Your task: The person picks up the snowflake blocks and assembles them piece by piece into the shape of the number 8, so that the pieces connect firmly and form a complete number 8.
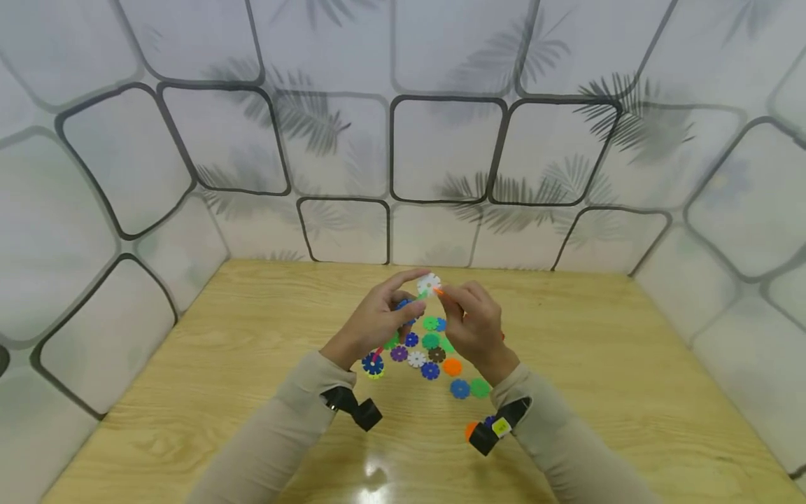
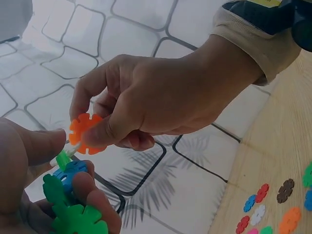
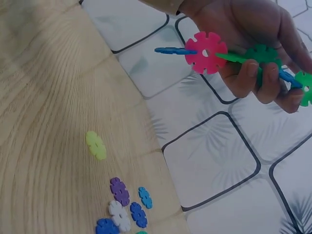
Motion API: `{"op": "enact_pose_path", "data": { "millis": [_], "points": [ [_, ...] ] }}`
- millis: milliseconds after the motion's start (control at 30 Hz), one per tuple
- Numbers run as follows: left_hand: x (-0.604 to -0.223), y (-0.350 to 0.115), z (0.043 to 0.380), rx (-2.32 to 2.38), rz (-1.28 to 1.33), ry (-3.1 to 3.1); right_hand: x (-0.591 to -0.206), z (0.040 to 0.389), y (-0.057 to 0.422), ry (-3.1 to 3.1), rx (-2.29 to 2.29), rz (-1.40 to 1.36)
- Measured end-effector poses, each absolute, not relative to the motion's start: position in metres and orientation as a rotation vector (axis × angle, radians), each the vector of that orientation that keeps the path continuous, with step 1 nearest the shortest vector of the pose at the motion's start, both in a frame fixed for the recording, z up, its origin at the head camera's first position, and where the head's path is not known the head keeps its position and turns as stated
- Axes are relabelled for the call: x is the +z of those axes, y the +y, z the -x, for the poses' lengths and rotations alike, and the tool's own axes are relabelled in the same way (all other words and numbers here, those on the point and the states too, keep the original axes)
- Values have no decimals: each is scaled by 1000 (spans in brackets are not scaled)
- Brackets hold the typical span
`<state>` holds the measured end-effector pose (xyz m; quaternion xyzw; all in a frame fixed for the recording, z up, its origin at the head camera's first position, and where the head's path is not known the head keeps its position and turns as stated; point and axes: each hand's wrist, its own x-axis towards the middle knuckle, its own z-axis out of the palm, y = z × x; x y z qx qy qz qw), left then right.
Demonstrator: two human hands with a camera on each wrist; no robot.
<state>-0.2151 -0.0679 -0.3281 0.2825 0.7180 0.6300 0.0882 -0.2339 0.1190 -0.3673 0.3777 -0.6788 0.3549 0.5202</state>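
My left hand (image 1: 376, 316) grips a chain of notched plastic discs slotted into each other. The right wrist view shows a pink disc (image 3: 195, 64) towards one end of it, past the fingers, with a blue disc (image 3: 168, 50) set edge-on beyond. Several green and blue links pass through the curled fingers. At the chain's upper end a white disc (image 1: 429, 281) stands up near the left fingertips. My right hand (image 1: 474, 323) pinches an orange disc (image 2: 77, 127) between thumb and fingers, its edge right at the white disc. Both hands are raised above the table.
Loose discs lie on the wooden table (image 1: 567, 364) below the hands, among them a white one (image 1: 416, 360), a brown one (image 2: 285, 190) and a yellow one (image 3: 96, 145). More discs lie by the right wrist. Patterned cloth walls (image 1: 447, 150) enclose the table behind and at the sides.
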Motion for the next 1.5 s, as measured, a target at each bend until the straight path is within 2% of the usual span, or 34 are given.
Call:
{"op": "enact_pose_path", "data": {
  "millis": [267, 500, 667, 867, 1267, 1500],
  "points": [
    [-323, -68, 216, 1888, -894, 2150, -363, 237, 113, -1571, 917, -939],
    [-323, -74, 221, 1903, -803, 2191, -363, 237, 117, -1669, 799, -877],
    [-318, -87, 223, 1975, -752, 2106, -360, 235, 121, -1727, 1039, -836],
    [-314, -87, 219, 1897, -851, 2035, -345, 234, 125, -1725, 1236, -934],
    [-313, -86, 219, 1755, -905, 2076, -330, 232, 136, -1820, 840, -1095],
    [-314, -84, 219, 1748, -897, 2063, -331, 233, 134, -1807, 819, -1092]
  ]
}}
